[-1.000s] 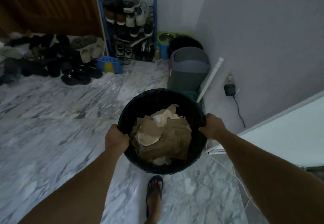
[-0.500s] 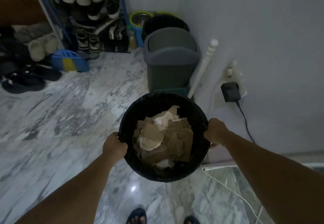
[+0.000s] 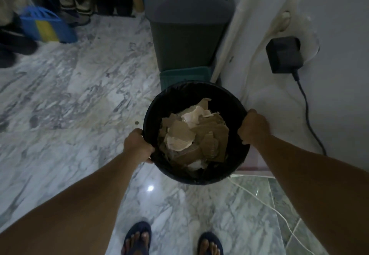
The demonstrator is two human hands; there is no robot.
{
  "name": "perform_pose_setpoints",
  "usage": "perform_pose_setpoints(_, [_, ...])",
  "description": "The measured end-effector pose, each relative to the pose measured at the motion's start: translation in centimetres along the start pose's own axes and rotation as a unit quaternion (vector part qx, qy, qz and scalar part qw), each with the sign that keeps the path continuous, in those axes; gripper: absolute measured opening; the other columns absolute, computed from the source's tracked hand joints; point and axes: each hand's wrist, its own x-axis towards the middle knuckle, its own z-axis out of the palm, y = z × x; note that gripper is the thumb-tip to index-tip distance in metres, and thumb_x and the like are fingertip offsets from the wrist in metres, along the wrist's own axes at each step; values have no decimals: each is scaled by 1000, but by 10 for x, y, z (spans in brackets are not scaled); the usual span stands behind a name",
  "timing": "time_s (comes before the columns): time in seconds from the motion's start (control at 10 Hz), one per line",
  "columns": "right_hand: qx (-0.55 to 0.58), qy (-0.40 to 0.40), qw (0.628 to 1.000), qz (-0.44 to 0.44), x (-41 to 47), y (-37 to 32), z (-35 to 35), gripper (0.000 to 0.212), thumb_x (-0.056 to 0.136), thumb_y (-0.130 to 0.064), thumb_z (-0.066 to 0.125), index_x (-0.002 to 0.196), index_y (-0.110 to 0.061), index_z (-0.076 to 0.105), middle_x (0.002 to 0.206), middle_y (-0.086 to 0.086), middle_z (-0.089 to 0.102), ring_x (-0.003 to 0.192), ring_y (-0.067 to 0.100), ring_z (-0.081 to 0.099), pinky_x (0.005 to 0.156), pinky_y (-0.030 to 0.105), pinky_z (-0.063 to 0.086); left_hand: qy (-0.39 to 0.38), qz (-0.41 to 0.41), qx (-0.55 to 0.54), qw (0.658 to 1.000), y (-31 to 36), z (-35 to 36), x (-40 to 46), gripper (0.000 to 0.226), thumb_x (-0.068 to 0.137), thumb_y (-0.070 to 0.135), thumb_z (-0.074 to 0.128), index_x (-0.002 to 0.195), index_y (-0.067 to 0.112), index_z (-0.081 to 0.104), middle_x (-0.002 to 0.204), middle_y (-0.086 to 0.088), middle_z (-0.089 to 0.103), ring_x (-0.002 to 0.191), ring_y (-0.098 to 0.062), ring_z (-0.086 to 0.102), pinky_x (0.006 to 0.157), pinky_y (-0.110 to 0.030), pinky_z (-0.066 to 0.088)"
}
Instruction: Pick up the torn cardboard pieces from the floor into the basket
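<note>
I hold a round black basket [image 3: 187,95] above the marble floor, close to the wall. Torn brown and pale cardboard pieces [image 3: 195,137] fill its inside in a loose heap. My left hand [image 3: 136,145] grips the rim on the left side, fingers curled over the edge. On the opposite side my right hand [image 3: 253,127] grips the rim the same way. No cardboard is visible on the floor around me.
A grey swing-lid bin [image 3: 187,25] stands just beyond the basket, with a white pole [image 3: 231,35] leaning on the wall beside it. A black adapter [image 3: 283,54] and cable hang from a wall socket. Shoes and a blue dustpan [image 3: 46,25] lie at the upper left. My sandalled feet [image 3: 137,238] stand below.
I have carried the basket forward toward the grey bin and the wall. Both hands keep the same grip on the rim, and both feet now show below.
</note>
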Motion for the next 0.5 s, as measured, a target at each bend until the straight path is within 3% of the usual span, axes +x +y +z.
perform_pose_setpoints(0.2, [29,12,999,-24,-5,11,1,54,85,-7,67,133,3,42,126,27,55,113,42,55,90,43,48,16,5,-34,999,-10,18,-14,51,72,-17,68,115,7,52,109,-19,59,90,-41,64,60,-50,59])
perform_pose_setpoints(0.3, [53,1,998,-41,-20,13,-1,50,87,-7,65,132,2,46,126,26,58,116,41,56,91,39,48,27,7,-49,998,-20,24,-23,54,72,-14,71,120,2,53,106,-17,60,87,-37,62,67,-54,58])
perform_pose_setpoints(0.4, [53,2,997,-60,-31,18,0,42,86,-6,63,126,-1,52,124,22,59,115,40,57,92,37,48,7,-22,-90,996,-22,26,-33,71,75,-5,76,138,5,45,116,-18,60,95,-36,62,81,-52,56])
perform_pose_setpoints(0.5, [31,-5,997,-77,-47,26,-3,43,86,-8,61,128,-5,53,132,21,54,120,39,54,98,39,47,1,-32,-24,999,-20,22,-49,91,75,22,81,149,12,28,149,-13,39,125,-34,50,101,-47,46])
